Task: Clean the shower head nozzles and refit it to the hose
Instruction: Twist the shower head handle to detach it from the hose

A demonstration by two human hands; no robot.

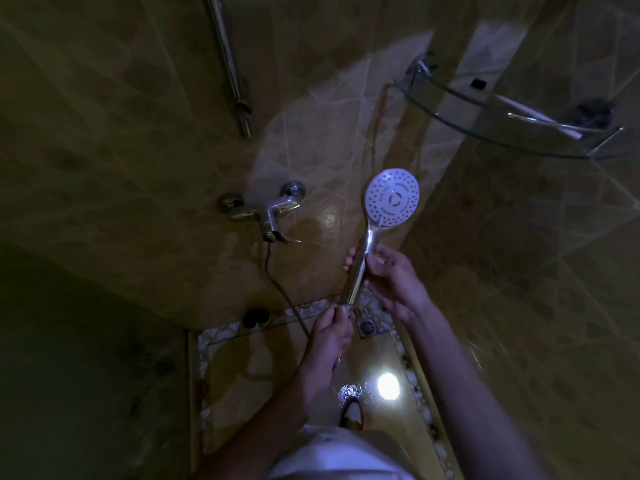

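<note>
Nearest, left hand [331, 329] pinched around the hose [277, 285] end nut, right at the handle's base. Right hand [391, 278] wrapped on the shower head [392, 197] handle, nozzles facing up. Looks like refitting underway; next calls for threading square, then turning snug.

Two bare forearms enter from the lower edge, no sleeves reaching the wrists or elbows in view. Left hand [330, 332] and right hand [394, 282] both bare: no gloves, rings, watch or bands that can be made out (light is dim, fine detail lost). Fingernails short, one pale nail catching the light on the right thumb. Below the left hand, at the bottom edge, a white garment [332, 455] covers the torso, smooth fabric with soft folds; cut and any markings cannot be told.
</note>
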